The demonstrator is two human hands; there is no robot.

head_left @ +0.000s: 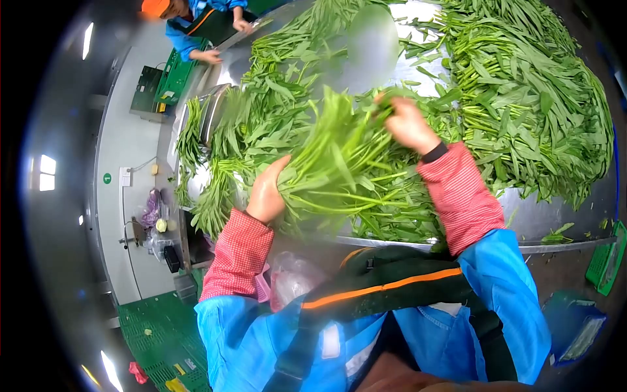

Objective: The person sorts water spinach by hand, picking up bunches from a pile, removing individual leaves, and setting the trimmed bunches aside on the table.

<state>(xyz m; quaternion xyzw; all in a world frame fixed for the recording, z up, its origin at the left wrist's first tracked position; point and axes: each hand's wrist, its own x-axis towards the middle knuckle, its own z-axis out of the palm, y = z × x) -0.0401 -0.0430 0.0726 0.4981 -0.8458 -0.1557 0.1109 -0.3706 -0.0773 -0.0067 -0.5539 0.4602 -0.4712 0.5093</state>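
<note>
A loose bunch of water spinach [333, 153], with long pale-green stems and narrow leaves, is held above the metal table. My left hand [264, 194] wraps round its left side, thumb up. At the bunch's upper right, my right hand [410, 125] has its fingers curled in on some dark-green leaves; motion blurs the fingertips. Under and behind the bunch lies more water spinach [281, 117], spread over the table. A large heap of the same greens [522, 98] fills the right side.
The metal table's front edge [562, 247] runs before my body. Sorted bundles [191, 134] lie at the left end. Across the table stands a co-worker [206, 26] in blue sleeves. Green crates [160, 340] are at lower left, and another green crate [606, 261] is at right.
</note>
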